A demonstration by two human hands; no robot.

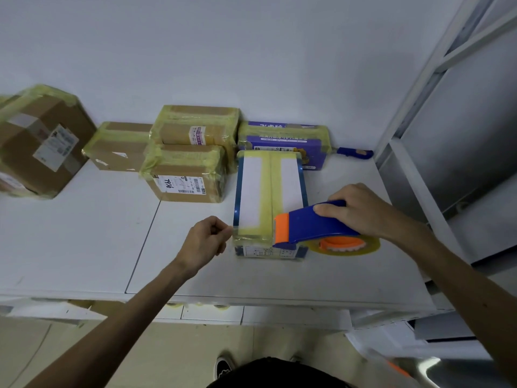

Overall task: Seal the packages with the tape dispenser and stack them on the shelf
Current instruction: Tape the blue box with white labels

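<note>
1. Right hand (361, 211) grips blue-and-orange plastic tape dispenser (316, 225) on long blue-white taped box (268, 191), mid-worktop (84, 233).
2. Left hand (205, 242) pinches the box's near-left corner.
3. Risk: a weak pinch lets the box slide, wrinkling tape.

Blue-and-orange tape dispenser (316, 224); white, blue-edged package (270, 191) striped with yellowish tape.

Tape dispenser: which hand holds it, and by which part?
The right hand grips the tape dispenser by its blue handle. The left hand, fingers curled, touches the near corner of the blue-and-white box; whether it pinches anything cannot be told.
</note>
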